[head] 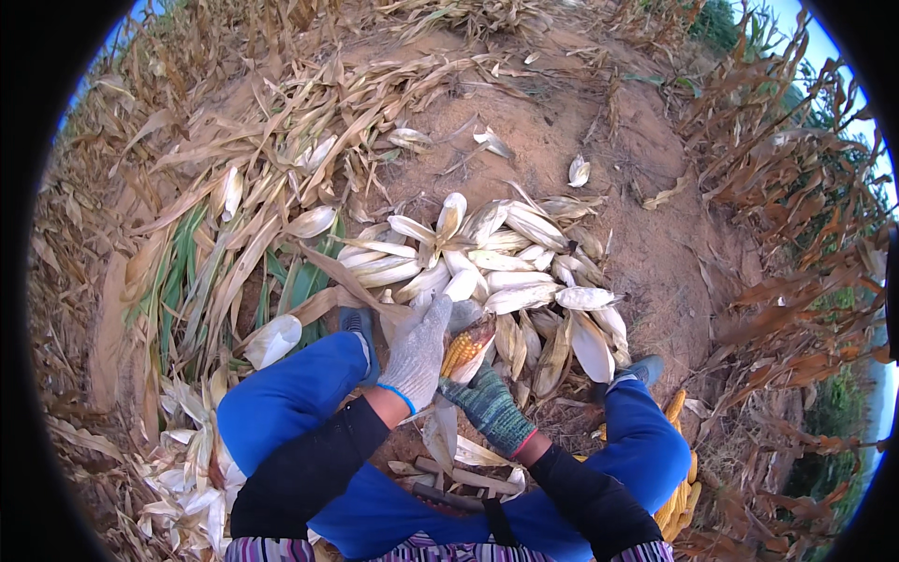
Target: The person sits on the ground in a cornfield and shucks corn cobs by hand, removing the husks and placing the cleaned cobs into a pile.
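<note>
Between my hands is a partly husked ear of corn (461, 353), its yellow kernels bare on one side and pale husk still around the other. My right hand (491, 407), in a green knitted glove, grips its lower end. My left hand (420, 348), in a whitish knitted glove with a blue cuff edge, closes about its upper end; its fingertips are partly hidden. A loose piece of husk (441, 432) hangs below the ear. Just beyond my hands lies a heap of unhusked corn ears (513, 260) in dry, whitish husks.
Husked yellow cobs (678, 499) are piled beside my right leg. Stripped husks (193, 464) lie by my left leg. Cut stalks and leaves (232, 246) cover the ground at left. Dry standing corn (793, 190) borders the reddish soil (674, 281). A low wooden frame (463, 481) is between my legs.
</note>
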`<state>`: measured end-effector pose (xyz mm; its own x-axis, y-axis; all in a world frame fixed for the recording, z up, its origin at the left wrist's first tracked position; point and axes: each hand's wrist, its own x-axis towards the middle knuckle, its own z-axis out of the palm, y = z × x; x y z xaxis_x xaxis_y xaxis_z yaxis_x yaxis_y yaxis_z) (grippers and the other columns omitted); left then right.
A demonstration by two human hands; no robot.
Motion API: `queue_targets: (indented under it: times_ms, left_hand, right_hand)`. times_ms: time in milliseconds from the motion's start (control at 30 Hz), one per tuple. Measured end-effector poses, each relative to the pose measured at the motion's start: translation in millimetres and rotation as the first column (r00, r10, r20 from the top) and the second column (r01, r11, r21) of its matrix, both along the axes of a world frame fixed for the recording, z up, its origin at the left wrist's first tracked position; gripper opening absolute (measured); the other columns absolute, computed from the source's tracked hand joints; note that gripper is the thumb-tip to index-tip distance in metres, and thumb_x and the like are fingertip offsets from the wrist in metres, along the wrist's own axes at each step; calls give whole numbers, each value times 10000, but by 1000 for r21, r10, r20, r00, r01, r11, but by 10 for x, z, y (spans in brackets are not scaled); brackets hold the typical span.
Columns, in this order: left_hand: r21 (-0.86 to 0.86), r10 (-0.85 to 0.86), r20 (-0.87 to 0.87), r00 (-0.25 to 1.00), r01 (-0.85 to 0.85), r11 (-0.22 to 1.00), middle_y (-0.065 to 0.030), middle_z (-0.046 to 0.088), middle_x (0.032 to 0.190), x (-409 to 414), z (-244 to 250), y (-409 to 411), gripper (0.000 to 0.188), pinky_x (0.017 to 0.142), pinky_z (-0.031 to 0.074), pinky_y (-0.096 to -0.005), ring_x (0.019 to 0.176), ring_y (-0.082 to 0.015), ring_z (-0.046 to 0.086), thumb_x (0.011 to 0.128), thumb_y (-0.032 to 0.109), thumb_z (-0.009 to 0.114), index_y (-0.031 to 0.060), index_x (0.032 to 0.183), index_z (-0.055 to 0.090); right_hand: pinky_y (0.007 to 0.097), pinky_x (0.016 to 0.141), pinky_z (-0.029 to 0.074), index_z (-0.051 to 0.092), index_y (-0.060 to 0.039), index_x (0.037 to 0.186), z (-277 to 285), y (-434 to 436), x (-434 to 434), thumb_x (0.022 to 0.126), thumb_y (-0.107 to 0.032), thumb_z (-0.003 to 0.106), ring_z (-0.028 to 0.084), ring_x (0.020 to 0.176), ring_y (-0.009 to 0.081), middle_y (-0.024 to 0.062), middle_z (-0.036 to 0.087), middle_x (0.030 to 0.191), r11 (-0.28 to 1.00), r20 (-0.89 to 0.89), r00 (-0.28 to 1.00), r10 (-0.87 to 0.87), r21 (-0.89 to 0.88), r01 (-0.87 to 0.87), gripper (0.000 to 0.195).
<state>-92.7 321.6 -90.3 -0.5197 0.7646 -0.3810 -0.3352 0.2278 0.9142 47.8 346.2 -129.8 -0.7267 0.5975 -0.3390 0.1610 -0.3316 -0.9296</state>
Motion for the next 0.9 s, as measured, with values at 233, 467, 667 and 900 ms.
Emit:
queue_targets:
  times_ms: [233,467,667,900]
  left_hand:
    - [-123,390,356,849,-372,920,-15,529,665,239,662,267,350,526,448,-200,556,-96,495,992,332,490,18,873,590]
    - [199,281,288,916,-344,918,68,397,532,-504,324,-95,324,459,401,-238,425,-73,355,979,340,513,63,837,604]
    - [269,181,14,983,-178,947,-48,606,840,-577,269,-132,282,697,489,-262,719,-107,566,947,237,574,-6,1087,606]
    - [-74,-206,-890,407,316,946,-133,594,1175,-352,447,-136,494,902,463,-330,1079,-245,591,846,327,680,42,1233,565]
  right_hand:
    - [299,818,504,554,-53,1169,-59,232,146,873,-180,690,593,969,150,33,607,1083,990,-67,991,-117,71,121,349]
    - [502,986,456,497,-74,1243,210,902,335,891,-357,652,537,1140,297,119,543,1234,578,-240,665,-708,-737,349,478]
    - [354,907,486,537,-51,1200,265,979,436,931,-280,615,563,1056,159,66,598,1107,677,-275,631,-725,-451,582,361]
    - [278,806,489,504,9,1175,291,599,244,834,-134,725,584,885,122,49,620,1014,954,-99,955,-281,80,289,431]
